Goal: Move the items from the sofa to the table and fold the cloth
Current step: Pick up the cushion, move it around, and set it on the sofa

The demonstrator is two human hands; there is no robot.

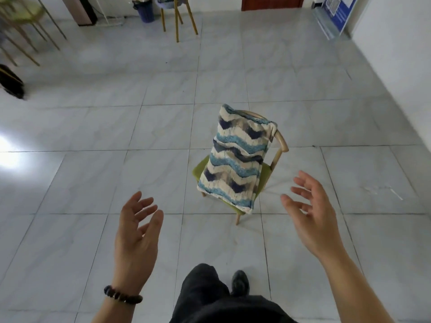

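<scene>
The cloth (238, 157) hangs over the back of a small chair (282, 142) and runs down across the seat. It hides most of the chair. I can only see a bit of the bent wood back, a strip of green seat and some thin wood legs.

My arms are cut off at the bottom edge. My dark trouser leg (203, 290) covers one foot, so only one dark shoe (239, 283) shows. At the top, a blue bin (145, 10) and some wooden legs (177, 19) are cut off too. A dark thing (10, 81) at the left edge is too blurry to name.

The cloth looks thick and soft. It has zigzag stripes in light blue, dark blue and cream. The floor (93, 159) is made of big, shiny, pale grey square tiles.

My left hand (137, 231) is up in the air, to the left of the chair and closer to me. Its fingers (145, 201) are apart and hold nothing. A round bead bracelet (122, 297) sits on that wrist. My right hand (312, 210) is up near the right side of the chair. Its fingers (300, 192) are spread apart too and hold nothing. Neither hand touches the cloth.
</scene>
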